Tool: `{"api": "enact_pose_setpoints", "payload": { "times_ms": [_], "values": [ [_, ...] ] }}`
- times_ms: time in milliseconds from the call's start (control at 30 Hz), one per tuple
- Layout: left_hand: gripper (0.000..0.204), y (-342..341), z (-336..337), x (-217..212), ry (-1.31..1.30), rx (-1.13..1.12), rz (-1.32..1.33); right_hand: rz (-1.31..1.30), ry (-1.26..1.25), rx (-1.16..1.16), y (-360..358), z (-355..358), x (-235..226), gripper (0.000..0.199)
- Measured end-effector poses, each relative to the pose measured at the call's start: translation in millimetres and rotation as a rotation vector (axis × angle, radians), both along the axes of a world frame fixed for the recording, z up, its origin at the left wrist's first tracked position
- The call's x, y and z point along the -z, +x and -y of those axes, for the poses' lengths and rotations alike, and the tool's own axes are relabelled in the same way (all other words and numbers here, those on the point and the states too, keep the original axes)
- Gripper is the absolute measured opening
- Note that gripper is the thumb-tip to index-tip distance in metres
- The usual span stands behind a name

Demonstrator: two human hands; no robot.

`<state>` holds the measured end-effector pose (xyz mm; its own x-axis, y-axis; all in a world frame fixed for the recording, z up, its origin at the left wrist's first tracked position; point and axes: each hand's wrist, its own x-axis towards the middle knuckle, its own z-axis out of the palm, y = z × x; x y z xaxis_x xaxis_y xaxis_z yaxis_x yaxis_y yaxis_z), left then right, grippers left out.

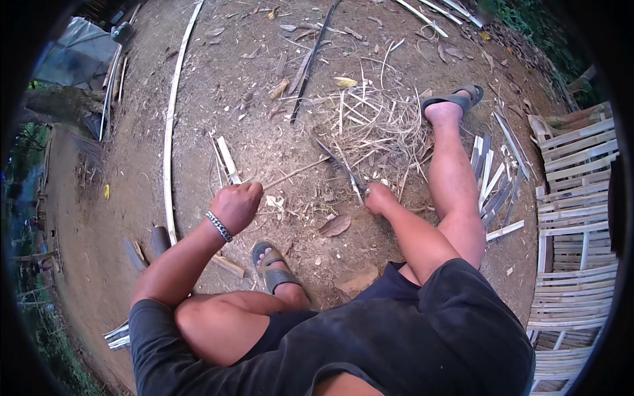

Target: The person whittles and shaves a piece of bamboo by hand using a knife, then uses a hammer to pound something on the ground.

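My left hand (236,208), with a chain bracelet at its wrist, is closed around one end of a thin tan bamboo strip (297,173). The strip slants up and right, its far end close to a dark narrow blade. That blade belongs to a knife (341,160) held by its handle in my right hand (378,199), the tip pointing away and to the left. My fingers hide most of the handle. Beyond the knife lies a loose heap of pale curled shavings (389,129) on the dirt.
A long pale bamboo strip (173,119) lies to the left, a dark one (314,59) ahead. Split pieces (492,175) are piled beside my outstretched right leg. A slatted bamboo panel (574,224) stands at right. Dry leaves (335,226) and chips litter the ground between my sandalled feet.
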<state>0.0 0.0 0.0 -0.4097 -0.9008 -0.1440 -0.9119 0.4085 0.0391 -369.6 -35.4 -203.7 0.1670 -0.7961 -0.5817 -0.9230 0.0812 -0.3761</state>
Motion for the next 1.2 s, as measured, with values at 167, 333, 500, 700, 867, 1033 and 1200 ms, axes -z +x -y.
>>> {"api": "enact_pose_setpoints", "payload": {
  "times_ms": [167,333,500,700,867,1033,1200],
  "values": [
    [0.017,8.4,-9.3,1.8,0.003,-0.107,-0.156,0.087,-0.016,0.084,0.5,-8.7,10.2,0.027],
    [0.026,28.0,-6.5,-11.8,0.124,-0.395,-0.542,0.579,-0.056,0.379,22.3,-11.9,0.6,0.019],
    [0.036,54.0,-2.2,-3.2,0.244,-0.431,-0.677,1.278,0.317,0.879,55.7,26.3,-53.4,0.022],
    [0.039,60.6,-11.0,34.9,0.415,-0.377,-0.758,1.334,0.249,0.947,51.0,11.8,-96.9,0.016],
    [0.046,41.1,0.3,34.9,0.775,-0.593,-0.951,1.459,0.191,0.930,25.4,32.3,-115.7,0.025],
    [0.047,35.6,-3.2,65.6,0.815,-0.447,-0.708,1.281,0.004,0.872,47.5,13.1,-169.3,0.021],
    [0.059,-17.6,19.1,36.2,0.244,-0.203,-0.549,1.149,-0.237,0.669,60.6,12.8,-194.5,0.017]
  ]
}}
